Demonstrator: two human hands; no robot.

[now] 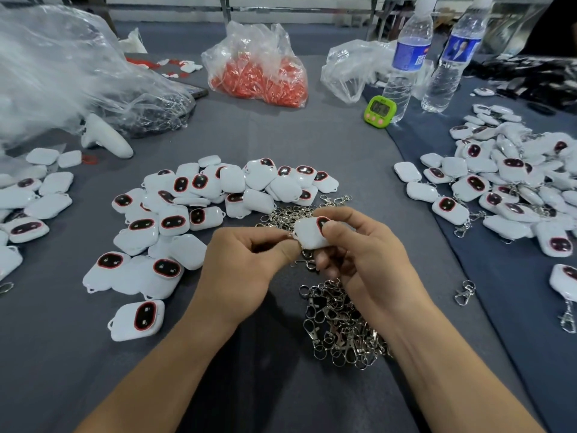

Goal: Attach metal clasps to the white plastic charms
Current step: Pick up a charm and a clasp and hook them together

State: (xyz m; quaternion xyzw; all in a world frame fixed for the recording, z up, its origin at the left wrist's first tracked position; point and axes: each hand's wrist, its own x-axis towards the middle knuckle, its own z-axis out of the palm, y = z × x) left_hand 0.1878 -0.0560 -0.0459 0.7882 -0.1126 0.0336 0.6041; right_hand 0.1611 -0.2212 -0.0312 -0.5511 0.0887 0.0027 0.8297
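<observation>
Head view: right hand (359,254) grips a white charm (309,234) at frame centre, thumb over its dark face. Left hand (246,270) fingers are pinched at the charm's left corner, apparently on the metal clasp (307,260) dangling just under it; the contact is mostly hidden. Clasp pile (340,326) is at 5 o'clock on the table (281,135). Loose charms (218,195) are at 11, clasped charms (515,182) at 2.
</observation>
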